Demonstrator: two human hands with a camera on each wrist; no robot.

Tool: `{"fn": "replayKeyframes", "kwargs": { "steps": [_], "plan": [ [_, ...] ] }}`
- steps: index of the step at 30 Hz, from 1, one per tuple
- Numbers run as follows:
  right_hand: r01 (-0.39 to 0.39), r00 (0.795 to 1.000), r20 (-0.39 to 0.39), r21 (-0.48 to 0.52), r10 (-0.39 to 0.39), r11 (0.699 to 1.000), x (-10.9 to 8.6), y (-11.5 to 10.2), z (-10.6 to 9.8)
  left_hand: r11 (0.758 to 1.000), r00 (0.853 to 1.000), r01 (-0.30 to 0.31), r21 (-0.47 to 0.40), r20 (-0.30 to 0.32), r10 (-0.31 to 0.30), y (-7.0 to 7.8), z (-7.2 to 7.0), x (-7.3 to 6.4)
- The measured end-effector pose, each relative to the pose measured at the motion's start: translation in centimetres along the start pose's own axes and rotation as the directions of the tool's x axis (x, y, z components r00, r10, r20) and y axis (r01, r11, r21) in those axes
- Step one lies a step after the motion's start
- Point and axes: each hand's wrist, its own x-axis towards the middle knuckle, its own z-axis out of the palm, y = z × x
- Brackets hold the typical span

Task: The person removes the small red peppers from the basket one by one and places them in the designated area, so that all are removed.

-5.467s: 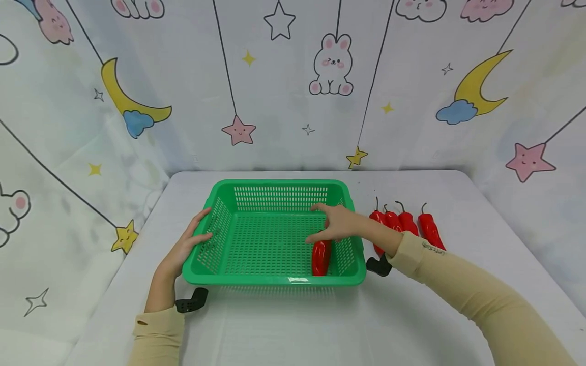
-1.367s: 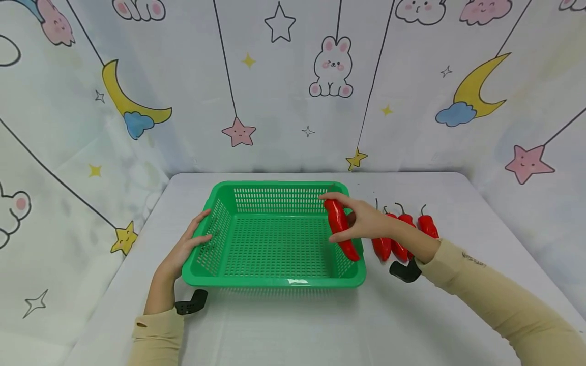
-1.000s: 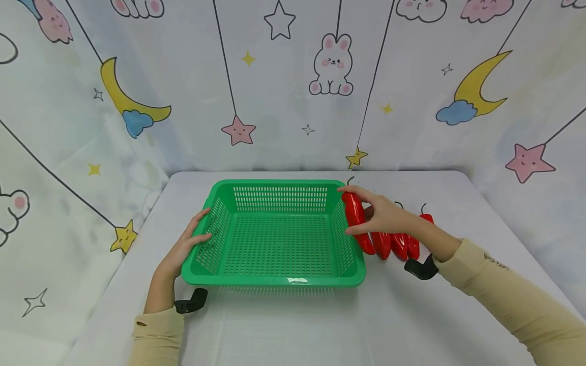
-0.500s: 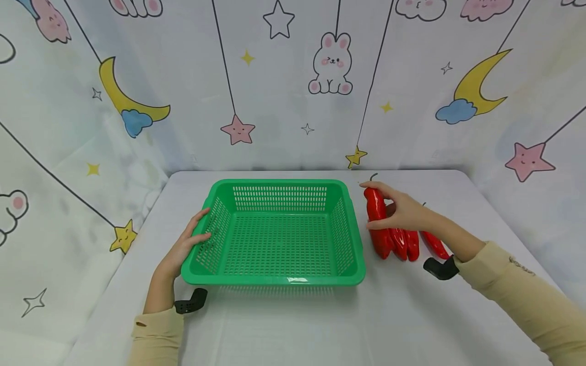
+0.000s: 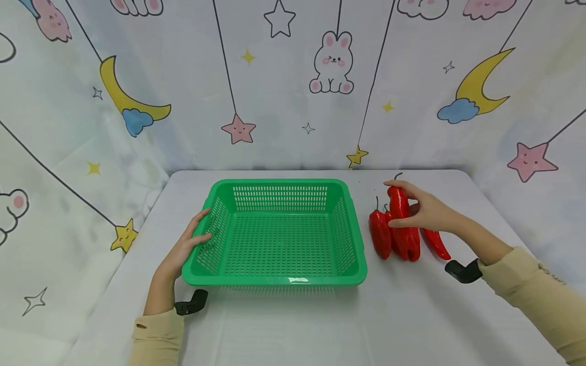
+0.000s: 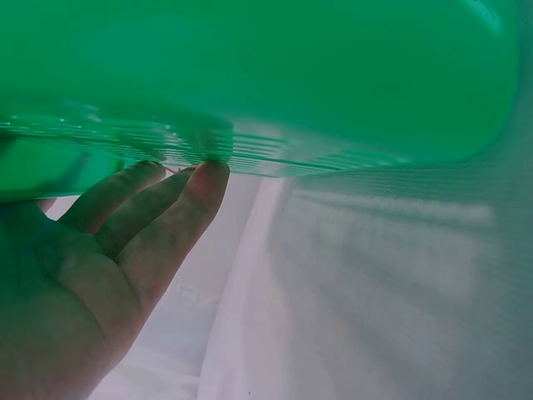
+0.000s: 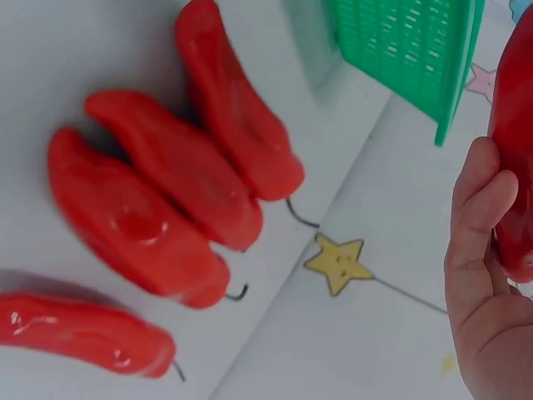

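In the head view my right hand [image 5: 423,208] grips a red chili pepper [image 5: 398,203], thumb on the near part and fingers at the stem end. It hangs above several other red peppers; the leftmost pepper [image 5: 380,236] and rightmost pepper [image 5: 436,244] show beside it, those between are partly covered. The right wrist view shows the held pepper [image 7: 518,108] at its right edge, apart from the row of peppers [image 7: 137,221] below. My left hand [image 5: 183,246] holds the left side of a green plastic basket [image 5: 274,280]; its fingers [image 6: 179,225] touch the outer wall.
A white table [image 5: 293,330] carries the basket and the peppers, which lie side by side to the basket's right, stems toward the back. Behind stands a white cloth backdrop [image 5: 284,91] printed with stars, moons and a rabbit.
The pepper that lay in the basket is lifted out over its right rim and carried right, above the other peppers. My left hand and the basket have stayed put.
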Motion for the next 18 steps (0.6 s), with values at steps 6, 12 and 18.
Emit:
{"fn": "replayKeyframes", "kwargs": {
  "steps": [6, 12, 18],
  "plan": [
    [-0.012, 1.0, -0.028, -0.019, 0.011, 1.0, -0.7, 1.6, -1.0, 1.0, 1.0, -0.006, -0.006, 0.001, 0.006, -0.1, 0.1, 0.0],
    [-0.022, 0.998, -0.051, -0.044, 0.02, 0.999, -1.3, 2.4, -2.0, 1.0, 1.0, 0.0, -0.009, -0.002, 0.0, -0.2, 0.1, -0.1],
    [-0.065, 0.995, -0.083, -0.072, 0.059, 0.995, -1.8, 3.4, -2.8, 1.0, 1.0, -0.006, -0.014, -0.001, 0.006, -0.2, 0.0, 0.0]
  ]
}}
